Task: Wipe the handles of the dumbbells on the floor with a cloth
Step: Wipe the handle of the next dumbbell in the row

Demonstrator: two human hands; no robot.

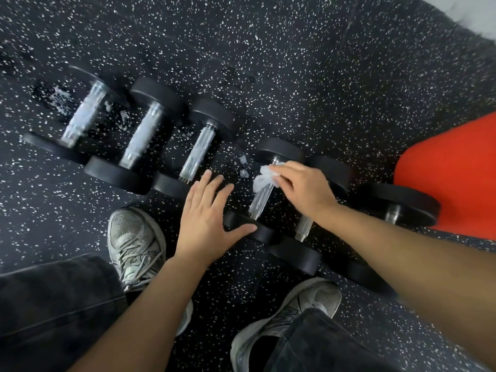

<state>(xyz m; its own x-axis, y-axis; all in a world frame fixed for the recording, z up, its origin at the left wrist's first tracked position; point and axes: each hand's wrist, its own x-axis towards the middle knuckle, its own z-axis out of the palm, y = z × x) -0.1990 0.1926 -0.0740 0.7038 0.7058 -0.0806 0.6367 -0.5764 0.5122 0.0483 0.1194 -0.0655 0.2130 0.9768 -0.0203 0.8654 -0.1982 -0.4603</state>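
Note:
Several black dumbbells with knurled silver handles lie in a row on the speckled rubber floor [295, 63]. My right hand [300, 185] is shut on a white cloth [261, 179] and presses it onto the upper part of the handle of the fourth dumbbell [259, 204] from the left. My left hand [206, 218] is open, fingers spread, with its thumb resting on that dumbbell's near black head [241, 224]. The dumbbells to the left [197, 151], [142, 138], [83, 116] lie untouched. White foam covers the handles of the two leftmost ones.
Small white scraps [243, 166] lie on the floor between the third and fourth dumbbells. White foam spots [57, 96] mark the floor at the left. Two more dumbbells [304, 228], [394, 210] lie to the right, beside an orange-red object [456, 167]. My grey trainers [134, 237], [290, 312] stand near.

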